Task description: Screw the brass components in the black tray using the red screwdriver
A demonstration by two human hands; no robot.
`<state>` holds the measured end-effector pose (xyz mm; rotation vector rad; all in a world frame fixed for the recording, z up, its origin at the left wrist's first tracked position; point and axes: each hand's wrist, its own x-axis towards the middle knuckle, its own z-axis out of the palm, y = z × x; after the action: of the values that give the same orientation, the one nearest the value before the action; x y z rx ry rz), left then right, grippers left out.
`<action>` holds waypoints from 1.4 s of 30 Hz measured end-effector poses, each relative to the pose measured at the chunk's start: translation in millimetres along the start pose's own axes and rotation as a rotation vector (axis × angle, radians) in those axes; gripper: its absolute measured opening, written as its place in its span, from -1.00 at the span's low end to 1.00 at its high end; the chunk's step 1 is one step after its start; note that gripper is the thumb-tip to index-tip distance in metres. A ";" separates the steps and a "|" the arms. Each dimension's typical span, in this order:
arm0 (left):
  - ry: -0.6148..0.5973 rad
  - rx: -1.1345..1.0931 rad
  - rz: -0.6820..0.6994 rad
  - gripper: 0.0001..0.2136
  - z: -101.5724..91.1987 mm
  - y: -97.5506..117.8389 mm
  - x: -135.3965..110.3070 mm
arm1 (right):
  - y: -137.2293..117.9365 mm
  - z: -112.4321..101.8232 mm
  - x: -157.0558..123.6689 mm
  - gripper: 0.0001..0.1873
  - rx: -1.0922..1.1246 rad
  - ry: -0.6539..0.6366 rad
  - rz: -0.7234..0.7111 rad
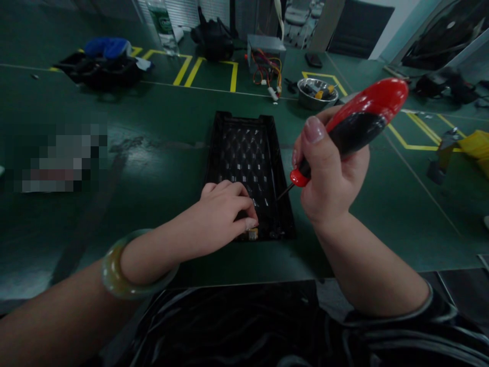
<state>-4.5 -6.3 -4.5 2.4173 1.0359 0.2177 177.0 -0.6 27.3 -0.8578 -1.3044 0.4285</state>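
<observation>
A black panel [244, 153] with a raised diamond pattern lies flat on the table in front of me, its near end towards me. In my right hand [332, 173] is a screwdriver [359, 117] with a red and black handle. Its thin shaft points down and left over the panel's right side; whether the tip touches is unclear. My left hand [229, 209] rests over the panel's near end, fingers curled and thumb against the index finger. At those fingertips sits a small brown circuit board [253, 234] with a pale connector, partly hidden by the fingers.
Behind the panel stand a metal power supply [266, 53] with loose cables and a steel bowl [317, 94] of small parts. A black tray [101, 69] with a blue item, a bottle [163, 25] and a phone [313, 60] are farther back. A yellow item [477, 148] lies right.
</observation>
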 end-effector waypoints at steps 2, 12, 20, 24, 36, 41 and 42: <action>0.003 -0.008 -0.005 -0.83 1.6 -1.6 1.1 | -1.8 1.2 1.7 -0.74 -0.014 0.028 0.004; 0.039 -0.038 0.061 -0.76 -2.0 -5.8 1.8 | -6.6 -0.3 -2.5 -0.65 0.055 -0.058 -0.055; -0.018 0.010 0.132 -0.78 -18.1 -4.6 0.0 | -7.6 1.4 -16.3 -0.69 0.182 -0.169 -0.001; -0.027 0.007 0.168 -0.80 -20.2 -4.9 0.2 | -12.4 -0.6 -17.4 -0.74 0.207 -0.257 0.050; -0.046 -0.016 0.175 -0.82 -20.6 -8.0 1.8 | -4.6 -4.0 -14.0 -0.62 0.121 -0.241 0.031; -0.050 -0.022 0.154 -0.83 -20.2 -7.5 1.7 | -1.3 -2.6 -12.9 -0.63 0.173 -0.289 0.023; -0.050 -0.020 0.152 -0.83 -20.1 -7.4 1.7 | -0.9 -2.0 -13.2 -0.64 0.195 -0.291 0.013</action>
<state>-14.7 6.9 9.0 2.4716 0.8256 0.2174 175.5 -11.2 19.3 -0.6570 -1.4951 0.6981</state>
